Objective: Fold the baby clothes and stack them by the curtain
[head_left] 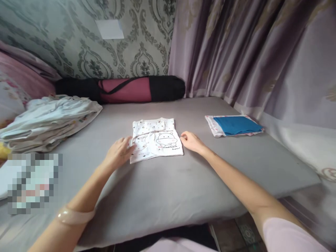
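Note:
A small white garment (pixel 168 140), printed with a hippo face, lettering and tiny dark motifs, lies partly folded on the grey bed sheet (pixel 168 189). My left hand (pixel 119 154) rests at its left edge, thumb and fingers apart and touching the cloth. At the opposite edge, my right hand (pixel 193 141) has its fingertips pinched together on the fabric. Some of the garment's left edge is hidden under my left fingers. A pale bangle (pixel 76 216) circles my left wrist.
To the right lies a folded blue cloth (pixel 237 125) on a patterned one. A heap of pale clothes (pixel 52 119) sits at the left, above a pixelated patch. Along the wall stretches a black and maroon bag (pixel 126 89). Mauve curtains (pixel 236 52) hang at the right.

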Action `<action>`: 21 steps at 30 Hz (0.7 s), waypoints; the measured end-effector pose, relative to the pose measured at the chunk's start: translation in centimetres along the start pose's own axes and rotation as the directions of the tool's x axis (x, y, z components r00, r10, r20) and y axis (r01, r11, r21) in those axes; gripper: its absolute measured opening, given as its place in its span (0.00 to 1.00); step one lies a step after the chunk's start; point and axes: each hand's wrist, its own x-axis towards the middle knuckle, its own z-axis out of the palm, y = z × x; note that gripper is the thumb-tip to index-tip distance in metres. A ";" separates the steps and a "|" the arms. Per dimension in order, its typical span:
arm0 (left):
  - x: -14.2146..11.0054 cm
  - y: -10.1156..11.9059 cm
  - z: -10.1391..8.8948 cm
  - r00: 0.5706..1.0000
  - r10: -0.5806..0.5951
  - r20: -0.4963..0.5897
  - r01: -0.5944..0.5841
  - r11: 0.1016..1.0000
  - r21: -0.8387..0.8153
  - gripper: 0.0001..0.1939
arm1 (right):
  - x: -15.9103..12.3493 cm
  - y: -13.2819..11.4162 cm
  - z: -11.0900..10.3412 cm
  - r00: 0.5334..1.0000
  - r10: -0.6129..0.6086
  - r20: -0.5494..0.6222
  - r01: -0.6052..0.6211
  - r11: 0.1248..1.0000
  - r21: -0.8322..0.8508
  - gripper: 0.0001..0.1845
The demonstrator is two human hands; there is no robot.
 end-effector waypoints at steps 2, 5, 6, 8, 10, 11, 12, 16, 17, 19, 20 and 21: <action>-1.8 -0.2 -0.5 0.992 -0.119 0.041 0.122 0.988 -0.098 0.26 | -1.4 0.2 -0.3 0.998 -0.003 0.069 0.001 1.000 0.023 0.15; -3.5 0.6 -0.7 0.973 -0.207 0.106 0.227 0.947 -0.229 0.27 | -2.9 -0.4 -0.2 0.989 -0.027 0.144 0.016 0.997 0.079 0.16; -3.8 1.0 -0.7 0.968 -0.220 0.122 0.245 0.932 -0.268 0.27 | -3.2 -0.6 -0.1 0.988 -0.031 0.151 0.017 0.995 0.094 0.17; -4.1 1.7 -0.6 0.957 -0.240 0.162 0.282 0.897 -0.340 0.29 | -3.8 -1.0 0.0 0.986 -0.041 0.159 0.019 0.991 0.134 0.19; -4.3 2.0 -0.3 0.949 -0.238 0.206 0.305 0.861 -0.407 0.31 | -4.2 -1.1 0.0 0.979 -0.066 0.192 0.033 0.984 0.173 0.20; -4.3 2.0 -0.2 0.949 -0.220 0.227 0.301 0.844 -0.443 0.32 | -4.5 -1.1 0.0 0.974 -0.091 0.209 0.051 0.981 0.186 0.19; -4.4 2.0 -0.1 0.952 -0.189 0.242 0.287 0.828 -0.481 0.33 | -4.7 -1.0 -0.1 0.967 -0.123 0.225 0.079 0.978 0.193 0.18; -4.7 1.8 -0.1 0.971 -0.056 0.231 0.175 0.825 -0.537 0.27 | -5.3 -0.6 -0.2 0.950 -0.217 0.226 0.185 0.971 0.152 0.19; -4.8 1.9 -0.1 0.976 -0.040 0.215 0.148 0.847 -0.511 0.24 | -5.4 -0.5 -0.2 0.950 -0.231 0.209 0.210 0.970 0.119 0.20; -5.0 2.0 -0.1 0.987 -0.012 0.160 0.080 0.902 -0.425 0.19 | -5.6 -0.5 -0.1 0.950 -0.271 0.154 0.272 0.962 0.016 0.20; -5.0 2.1 0.0 0.993 0.010 0.117 0.035 0.928 -0.371 0.18 | -5.6 -0.5 0.0 0.947 -0.296 0.127 0.304 0.952 -0.046 0.20; -5.1 2.0 0.2 0.997 0.039 0.070 -0.015 0.951 -0.309 0.17 | -5.6 -0.5 0.1 0.942 -0.320 0.103 0.330 0.938 -0.106 0.19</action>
